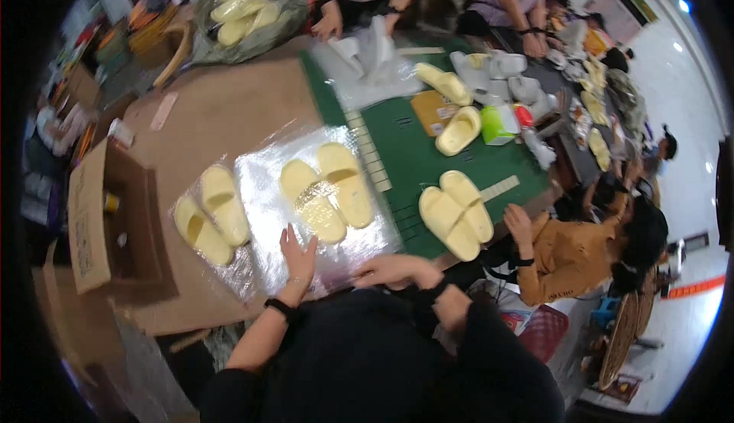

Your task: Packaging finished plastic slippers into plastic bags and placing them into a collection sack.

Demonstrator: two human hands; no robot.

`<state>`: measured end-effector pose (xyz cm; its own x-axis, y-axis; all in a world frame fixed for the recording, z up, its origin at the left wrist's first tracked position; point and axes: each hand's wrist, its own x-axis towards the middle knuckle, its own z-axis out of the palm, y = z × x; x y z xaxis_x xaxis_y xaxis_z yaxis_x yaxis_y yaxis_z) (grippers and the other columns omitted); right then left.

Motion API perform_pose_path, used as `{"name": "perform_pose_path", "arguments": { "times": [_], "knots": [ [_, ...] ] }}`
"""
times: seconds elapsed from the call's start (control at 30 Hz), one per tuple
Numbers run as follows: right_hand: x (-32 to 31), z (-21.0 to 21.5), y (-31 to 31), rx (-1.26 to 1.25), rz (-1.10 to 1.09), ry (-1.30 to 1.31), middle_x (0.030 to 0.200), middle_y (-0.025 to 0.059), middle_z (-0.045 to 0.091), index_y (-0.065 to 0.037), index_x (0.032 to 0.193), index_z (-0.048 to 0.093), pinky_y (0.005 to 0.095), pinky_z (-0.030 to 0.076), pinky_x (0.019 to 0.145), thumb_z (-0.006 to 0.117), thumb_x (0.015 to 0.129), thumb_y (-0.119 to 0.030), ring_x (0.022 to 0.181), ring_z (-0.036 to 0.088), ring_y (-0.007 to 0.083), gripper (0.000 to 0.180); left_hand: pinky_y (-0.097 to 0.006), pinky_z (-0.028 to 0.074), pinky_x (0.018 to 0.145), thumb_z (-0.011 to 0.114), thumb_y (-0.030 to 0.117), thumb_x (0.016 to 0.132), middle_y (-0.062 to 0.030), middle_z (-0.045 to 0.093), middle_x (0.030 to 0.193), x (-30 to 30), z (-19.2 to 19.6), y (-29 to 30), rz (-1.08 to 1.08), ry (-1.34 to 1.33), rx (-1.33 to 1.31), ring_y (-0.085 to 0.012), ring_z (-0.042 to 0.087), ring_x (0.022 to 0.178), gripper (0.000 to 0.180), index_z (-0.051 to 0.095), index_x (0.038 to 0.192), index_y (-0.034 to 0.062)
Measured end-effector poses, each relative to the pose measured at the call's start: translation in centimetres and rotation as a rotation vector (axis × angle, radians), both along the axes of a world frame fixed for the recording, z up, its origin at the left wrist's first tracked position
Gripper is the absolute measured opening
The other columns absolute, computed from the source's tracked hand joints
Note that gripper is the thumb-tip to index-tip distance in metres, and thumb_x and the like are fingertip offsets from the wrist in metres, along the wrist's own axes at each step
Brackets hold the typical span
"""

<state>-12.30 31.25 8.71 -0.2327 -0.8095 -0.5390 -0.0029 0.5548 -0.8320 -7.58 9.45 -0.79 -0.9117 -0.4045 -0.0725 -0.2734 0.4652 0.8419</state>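
Observation:
A pair of pale yellow slide slippers (353,194) lies side by side on a shiny clear plastic bag (264,194) in front of me. My left hand (298,261) is open, its fingers spread over the near part of the bag beside the left slipper's end. At the bag's near edge, my right hand (396,270) has its fingers drawn together on the plastic; their tips are hard to see. Left of that, another pale yellow pair (223,205) sits in clear wrapping. A third pair (462,213) rests unwrapped on the green mat to the right.
An open cardboard box (95,224) stands at the left. A grey sack of yellow slippers (237,18) is at the far left. Loose slippers (459,131) and a green-and-white box (500,125) sit on the green mat (397,155). Co-workers' hands (520,228) are at the right and far edges.

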Motion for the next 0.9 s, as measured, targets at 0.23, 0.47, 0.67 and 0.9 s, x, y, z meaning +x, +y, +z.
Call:
{"name": "perform_pose_path", "arguments": {
  "times": [0.23, 0.47, 0.67, 0.9],
  "knots": [
    [-5.6, -4.1, 3.2, 0.093, -0.962, 0.945, 0.091, 0.0156, 0.061, 0.003, 0.1, 0.054, 0.0336, 0.044, 0.077, 0.058, 0.081, -0.029, 0.09, 0.056, 0.0262, 0.037, -0.039, 0.035, 0.094, 0.072, 0.031, 0.066, -0.0283, 0.041, 0.121, -1.8, -5.2, -1.1, 0.318, -0.27, 0.258, -0.0376, 0.042, 0.112, 0.09, 0.023, 0.13, -0.0087],
    [-6.6, -8.6, 0.4, 0.452, -0.758, 0.727, 0.093, 0.0139, 0.061, -0.001, 0.1, 0.058, 0.0378, 0.044, 0.076, 0.061, 0.076, -0.04, 0.092, 0.055, 0.0294, 0.046, -0.032, 0.044, 0.05, 0.071, 0.027, 0.07, -0.016, 0.057, 0.086, -2.9, -1.3, -0.7, 0.298, -0.514, 0.581, -0.0188, 0.054, 0.063, 0.074, 0.033, 0.123, -0.0072],
    [-6.4, -10.3, 0.9, 0.295, -0.739, 0.973, 0.089, 0.016, 0.056, 0.002, 0.098, 0.053, 0.0379, 0.041, 0.074, 0.046, 0.086, -0.015, 0.087, 0.052, 0.0312, 0.022, -0.026, 0.036, 0.04, 0.066, 0.021, 0.073, -0.0062, 0.055, 0.061, -4.3, -4.7, 0.1, 0.01, -0.495, 0.687, -0.0119, 0.047, 0.047, 0.048, 0.052, 0.113, -0.0023],
    [-4.4, -4.5, -4.3, 0.004, -1.114, 0.801, 0.098, 0.0209, 0.053, 0.005, 0.109, 0.042, 0.0334, 0.041, 0.081, 0.039, 0.09, -0.008, 0.09, 0.053, 0.0291, 0.023, -0.028, 0.043, 0.06, 0.049, 0.012, 0.084, -0.006, 0.057, 0.072, -3.3, -2.1, 0.0, 0.111, -0.152, 0.429, -0.0131, 0.053, 0.065, 0.023, 0.056, 0.102, -0.0002]
  ]
}}
